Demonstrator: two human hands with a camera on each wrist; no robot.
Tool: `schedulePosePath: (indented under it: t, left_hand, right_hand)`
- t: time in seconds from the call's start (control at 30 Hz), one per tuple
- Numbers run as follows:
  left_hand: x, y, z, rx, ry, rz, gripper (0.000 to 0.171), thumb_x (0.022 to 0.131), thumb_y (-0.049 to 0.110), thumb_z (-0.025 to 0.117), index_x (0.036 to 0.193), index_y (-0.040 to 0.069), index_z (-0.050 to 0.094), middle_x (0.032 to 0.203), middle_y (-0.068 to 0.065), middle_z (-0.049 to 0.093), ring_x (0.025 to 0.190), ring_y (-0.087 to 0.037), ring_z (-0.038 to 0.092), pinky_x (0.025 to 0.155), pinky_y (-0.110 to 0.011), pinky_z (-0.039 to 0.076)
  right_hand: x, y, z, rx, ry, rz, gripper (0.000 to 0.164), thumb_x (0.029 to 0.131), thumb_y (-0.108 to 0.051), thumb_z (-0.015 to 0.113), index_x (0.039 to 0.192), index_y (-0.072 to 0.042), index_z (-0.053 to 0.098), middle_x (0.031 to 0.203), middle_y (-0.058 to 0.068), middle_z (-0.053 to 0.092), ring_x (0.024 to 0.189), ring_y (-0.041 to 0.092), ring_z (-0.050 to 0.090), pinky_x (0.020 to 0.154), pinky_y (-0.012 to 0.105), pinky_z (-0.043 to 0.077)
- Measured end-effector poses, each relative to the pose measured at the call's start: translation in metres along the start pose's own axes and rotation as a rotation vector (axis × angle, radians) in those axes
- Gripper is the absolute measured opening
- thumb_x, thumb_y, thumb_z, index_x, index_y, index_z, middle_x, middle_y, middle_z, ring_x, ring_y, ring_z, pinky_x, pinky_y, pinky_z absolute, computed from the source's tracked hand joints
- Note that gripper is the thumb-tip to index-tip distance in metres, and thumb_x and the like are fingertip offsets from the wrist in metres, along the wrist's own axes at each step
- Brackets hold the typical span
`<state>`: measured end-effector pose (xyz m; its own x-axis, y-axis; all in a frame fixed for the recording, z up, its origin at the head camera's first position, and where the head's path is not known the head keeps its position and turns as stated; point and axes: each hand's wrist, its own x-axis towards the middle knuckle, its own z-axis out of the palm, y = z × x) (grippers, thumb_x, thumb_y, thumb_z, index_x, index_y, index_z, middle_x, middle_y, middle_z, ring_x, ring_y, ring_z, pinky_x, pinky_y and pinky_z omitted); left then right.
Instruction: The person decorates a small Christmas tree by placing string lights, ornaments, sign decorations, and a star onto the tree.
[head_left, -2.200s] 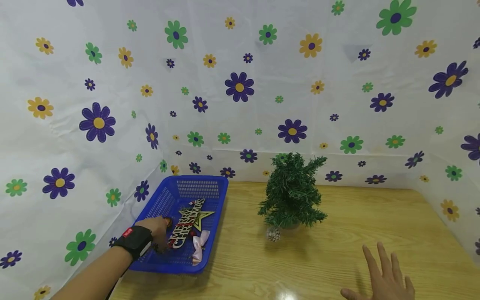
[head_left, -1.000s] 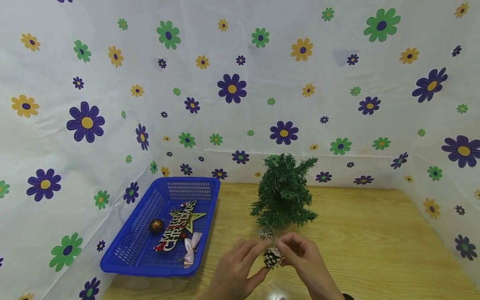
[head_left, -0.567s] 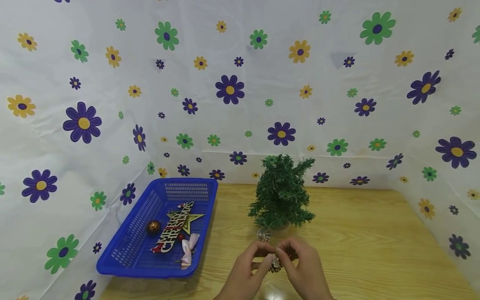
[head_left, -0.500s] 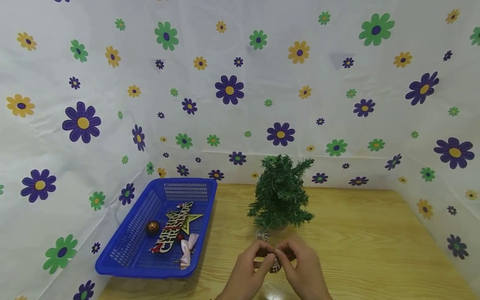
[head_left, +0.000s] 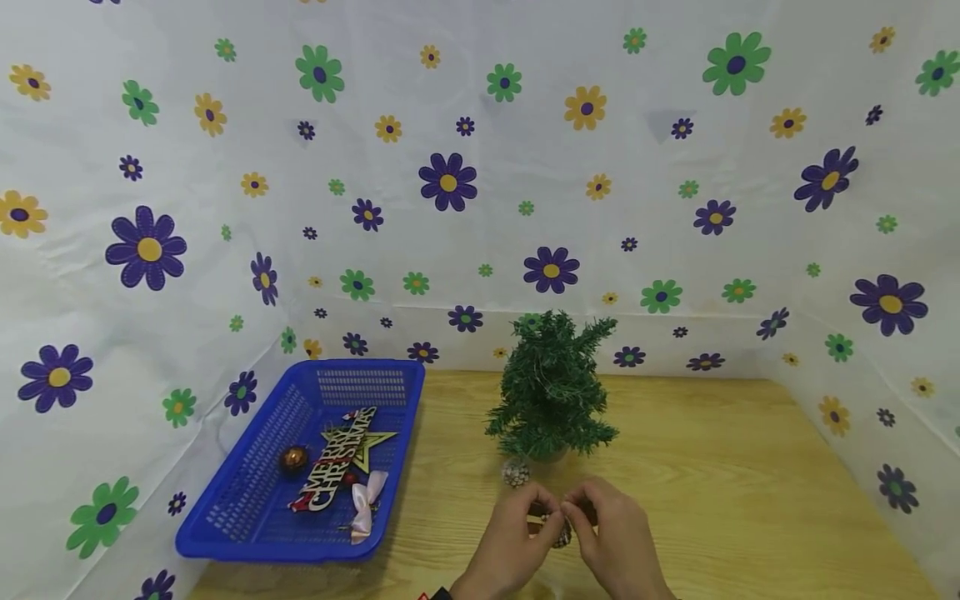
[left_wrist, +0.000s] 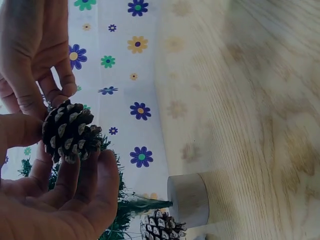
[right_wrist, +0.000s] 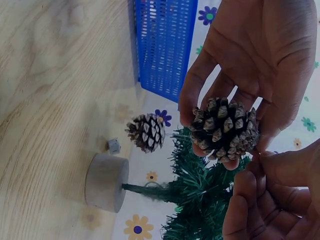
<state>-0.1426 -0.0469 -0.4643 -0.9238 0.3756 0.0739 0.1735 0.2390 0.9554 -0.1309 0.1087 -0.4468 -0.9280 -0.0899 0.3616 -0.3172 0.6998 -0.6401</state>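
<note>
In front of a small green Christmas tree (head_left: 551, 387), both hands meet over a brown pine cone (right_wrist: 226, 129) with pale scale tips. My left hand (head_left: 517, 533) holds the cone between its thumb and fingers. The thumb and forefinger of my right hand (head_left: 611, 529) pinch the thin string at the cone's end, right beside the left fingertips. Most of the string is hidden by the fingers. A second pine cone (head_left: 516, 472) hangs low on the tree's near side, close to its round wooden base (right_wrist: 106, 182).
To the left stands a blue plastic basket (head_left: 408, 467). Inside lie a "Merry Christmas" sign (head_left: 330, 471), a gold star (head_left: 367, 450), a brown shiny ball (head_left: 293, 459) and a pink bow (head_left: 365, 504). Flower-printed sheeting (head_left: 487, 242) encloses the wooden table (head_left: 705, 467).
The left hand has come out of the basket with the pine cone. My right hand, spread at the right before, has moved left and taken the cone's string. The head view has shifted slightly.
</note>
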Motion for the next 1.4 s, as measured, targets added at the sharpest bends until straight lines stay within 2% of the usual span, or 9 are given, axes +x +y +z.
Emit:
schedulePosePath:
  t: [0.27, 0.37, 0.53, 0.67, 0.8, 1.0, 1.2, 1.33, 1.4]
  left_hand:
    - [0.003, -0.005, 0.006, 0.052, 0.06, -0.022, 0.016, 0.098, 0.032, 0.047, 0.098, 0.018, 0.054, 0.105, 0.002, 0.059, 0.102, -0.017, 0.059, 0.077, -0.022, 0.052]
    - [0.004, -0.005, 0.008, 0.044, 0.081, 0.002, 0.016, 0.098, 0.032, 0.048, 0.099, 0.017, 0.053, 0.106, 0.001, 0.06, 0.103, -0.018, 0.059, 0.081, -0.024, 0.051]
    - [0.007, -0.005, 0.011, 0.009, 0.046, 0.025, 0.017, 0.097, 0.031, 0.051, 0.103, 0.016, 0.052, 0.105, 0.0, 0.058, 0.1, -0.014, 0.059, 0.082, -0.025, 0.051]
    - [0.011, -0.004, 0.014, 0.033, 0.038, 0.03, 0.015, 0.095, 0.03, 0.054, 0.104, 0.018, 0.053, 0.105, 0.002, 0.058, 0.098, -0.011, 0.059, 0.081, -0.022, 0.051]
    - [0.018, -0.001, 0.017, 0.076, 0.079, 0.062, 0.013, 0.094, 0.027, 0.057, 0.104, 0.02, 0.055, 0.102, 0.004, 0.06, 0.095, -0.009, 0.059, 0.08, -0.021, 0.051]
    - [0.028, 0.005, 0.021, 0.042, 0.144, 0.113, 0.013, 0.096, 0.025, 0.053, 0.107, 0.02, 0.052, 0.106, -0.004, 0.06, 0.096, -0.012, 0.06, 0.081, -0.021, 0.052]
    - [0.047, 0.013, 0.021, 0.152, 0.231, 0.183, 0.009, 0.095, 0.017, 0.054, 0.103, 0.016, 0.052, 0.094, -0.002, 0.062, 0.081, -0.006, 0.06, 0.07, -0.019, 0.052]
    - [0.064, 0.02, 0.02, 0.279, 0.289, 0.203, 0.009, 0.092, 0.015, 0.057, 0.1, 0.014, 0.054, 0.088, 0.0, 0.062, 0.075, -0.003, 0.06, 0.065, -0.017, 0.051]
    - [0.071, 0.023, 0.022, 0.346, 0.311, 0.191, 0.009, 0.091, 0.016, 0.059, 0.099, 0.015, 0.054, 0.086, 0.002, 0.062, 0.073, -0.003, 0.06, 0.062, -0.016, 0.049]
  right_hand:
    - [0.0, 0.003, 0.0, -0.024, -0.004, 0.02, 0.014, 0.082, -0.012, 0.071, 0.08, -0.022, 0.062, 0.073, -0.012, 0.06, 0.062, -0.004, 0.056, 0.057, 0.015, 0.048]
    - [0.001, 0.005, 0.0, -0.016, -0.002, 0.03, 0.013, 0.082, -0.012, 0.071, 0.081, -0.021, 0.062, 0.073, -0.012, 0.06, 0.062, -0.004, 0.056, 0.057, 0.015, 0.048]
    - [0.001, 0.007, -0.002, -0.03, 0.011, 0.02, 0.011, 0.083, -0.012, 0.07, 0.082, -0.02, 0.062, 0.074, -0.01, 0.06, 0.062, -0.004, 0.056, 0.056, 0.015, 0.048]
    - [0.001, 0.01, -0.004, -0.045, 0.032, 0.003, 0.011, 0.083, -0.011, 0.07, 0.083, -0.018, 0.061, 0.075, -0.009, 0.06, 0.062, -0.003, 0.057, 0.056, 0.015, 0.048]
    - [0.002, 0.013, -0.007, -0.062, 0.058, -0.016, 0.011, 0.082, -0.01, 0.07, 0.083, -0.017, 0.061, 0.074, -0.008, 0.06, 0.062, -0.002, 0.058, 0.056, 0.015, 0.048]
    - [0.008, 0.018, -0.016, -0.081, 0.052, -0.007, 0.011, 0.084, -0.009, 0.068, 0.082, -0.016, 0.06, 0.071, -0.009, 0.057, 0.059, -0.003, 0.051, 0.054, 0.016, 0.043]
    - [0.025, 0.027, -0.022, -0.048, 0.06, 0.056, 0.006, 0.087, -0.011, 0.065, 0.083, -0.013, 0.062, 0.067, -0.008, 0.056, 0.054, -0.002, 0.048, 0.05, 0.018, 0.041]
    - [0.04, 0.032, -0.022, -0.046, 0.119, 0.048, 0.006, 0.087, -0.011, 0.065, 0.082, -0.01, 0.063, 0.065, -0.005, 0.058, 0.053, 0.001, 0.05, 0.049, 0.018, 0.04]
    - [0.046, 0.035, -0.022, -0.055, 0.154, 0.036, 0.005, 0.087, -0.011, 0.065, 0.082, -0.009, 0.063, 0.065, -0.004, 0.059, 0.054, 0.003, 0.051, 0.049, 0.019, 0.041]
